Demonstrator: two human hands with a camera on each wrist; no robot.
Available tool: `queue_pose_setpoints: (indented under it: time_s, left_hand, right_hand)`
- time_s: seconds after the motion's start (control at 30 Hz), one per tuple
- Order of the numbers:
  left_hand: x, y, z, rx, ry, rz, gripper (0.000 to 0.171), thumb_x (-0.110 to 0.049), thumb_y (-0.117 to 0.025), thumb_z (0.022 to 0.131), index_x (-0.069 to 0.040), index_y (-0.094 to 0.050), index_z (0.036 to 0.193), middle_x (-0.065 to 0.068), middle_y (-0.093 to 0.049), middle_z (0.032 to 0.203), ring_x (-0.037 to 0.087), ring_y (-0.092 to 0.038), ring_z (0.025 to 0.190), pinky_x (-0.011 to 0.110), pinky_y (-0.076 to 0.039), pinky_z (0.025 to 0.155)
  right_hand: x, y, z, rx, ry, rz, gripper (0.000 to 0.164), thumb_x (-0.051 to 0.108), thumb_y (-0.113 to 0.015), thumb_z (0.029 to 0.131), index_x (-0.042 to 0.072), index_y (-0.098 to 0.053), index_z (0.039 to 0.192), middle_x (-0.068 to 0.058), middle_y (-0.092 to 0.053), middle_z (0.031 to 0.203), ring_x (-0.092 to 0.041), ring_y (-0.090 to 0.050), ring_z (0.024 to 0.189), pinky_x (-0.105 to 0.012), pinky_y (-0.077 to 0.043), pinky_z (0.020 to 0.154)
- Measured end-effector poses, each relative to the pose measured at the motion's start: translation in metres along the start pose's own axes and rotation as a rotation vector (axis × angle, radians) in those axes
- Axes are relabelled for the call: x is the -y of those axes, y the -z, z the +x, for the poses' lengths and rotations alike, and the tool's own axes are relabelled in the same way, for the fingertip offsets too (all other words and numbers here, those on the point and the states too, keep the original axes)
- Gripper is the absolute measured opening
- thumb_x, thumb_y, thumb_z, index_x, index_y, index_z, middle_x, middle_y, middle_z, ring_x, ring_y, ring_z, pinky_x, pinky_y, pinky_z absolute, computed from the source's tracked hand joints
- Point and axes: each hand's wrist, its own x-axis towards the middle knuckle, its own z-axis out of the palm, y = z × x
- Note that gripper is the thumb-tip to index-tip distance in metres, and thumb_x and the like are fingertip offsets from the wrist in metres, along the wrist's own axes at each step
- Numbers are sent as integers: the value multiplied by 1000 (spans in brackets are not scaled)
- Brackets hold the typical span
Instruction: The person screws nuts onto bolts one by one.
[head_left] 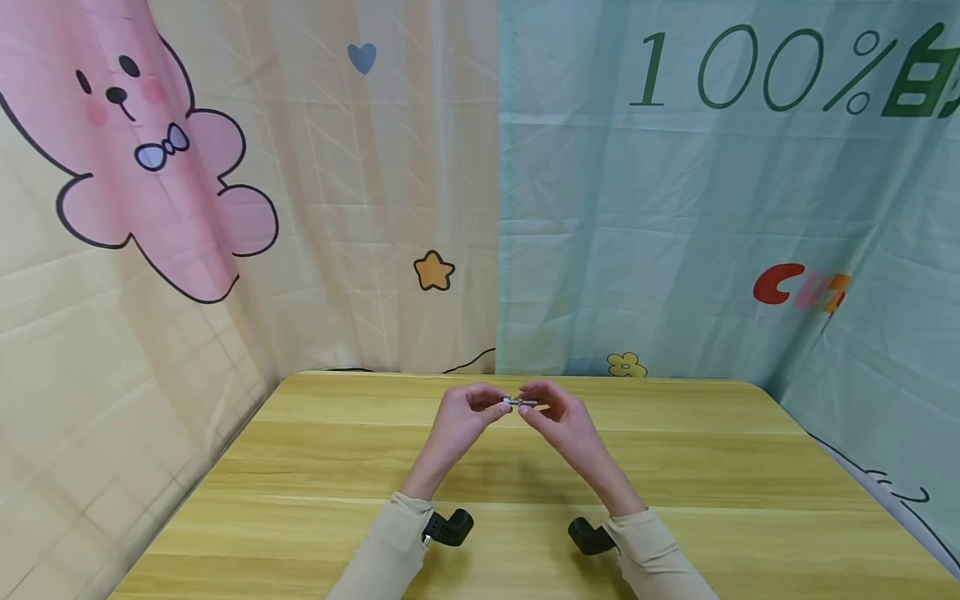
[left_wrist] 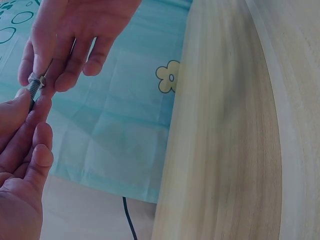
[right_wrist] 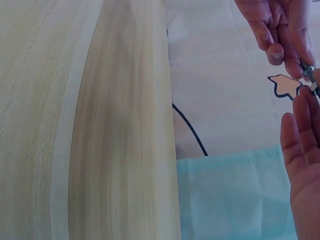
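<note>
A small silvery bolt lies nearly level between my two hands, held up over the far part of the table. My left hand pinches one end of it between thumb and fingers. Around its threaded shank sits a nut, where the thumb and fingertips of my right hand pinch. In the left wrist view both sets of fingertips nearly meet at the bolt. The right wrist view catches the metal only at its edge, with part of the bolt hidden behind fingers.
Beneath the hands stretches a wood-grain table. Printed curtains hang behind it and along both sides. A dark cable hangs past the table's far edge. Each wrist carries a black camera mount.
</note>
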Motion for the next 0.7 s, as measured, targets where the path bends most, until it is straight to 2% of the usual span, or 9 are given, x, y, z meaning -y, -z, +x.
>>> queue_pose_setpoints:
  time_s: [0.1,0.23,0.37,0.53,0.7]
  left_hand:
    - [1,0,0,-2,-4,-5,12,-3,-70,90,5,-72,99,16,-72,93,33,-67,89,31,-52,74]
    - [1,0,0,2,-9,-18,12,-2,-70,90,6,-71,100,17,-71,94,36,-67,90,29,-52,73]
    - [0,0,1,7,-14,-28,12,0,-69,90,8,-71,100,19,-71,94,41,-66,91,27,-52,73]
    - [2,0,2,3,-12,-1,11,-1,-69,90,6,-71,99,18,-71,92,31,-67,84,29,-51,70]
    - [23,-4,9,-4,-13,16,10,-3,-71,90,2,-73,98,14,-72,92,27,-67,83,32,-51,69]
  right_hand:
    - [0,-1,0,10,50,4,24,-1,-66,92,-3,-61,115,-18,-64,113,-33,-60,108,-40,-51,86]
    - [-1,-2,0,17,66,-3,20,-4,-65,92,-6,-62,111,-19,-65,108,-35,-62,104,-39,-52,84]
    - [-2,-1,0,22,36,7,21,-1,-66,93,-8,-62,112,-18,-67,107,-31,-64,102,-33,-53,84]
    - [-3,0,0,38,-18,47,18,3,-63,96,-6,-63,111,-20,-69,101,-29,-67,93,-34,-54,82]
    - [-3,-1,0,25,-58,0,17,10,-60,99,-4,-67,104,-19,-70,92,-34,-65,86,-44,-54,79]
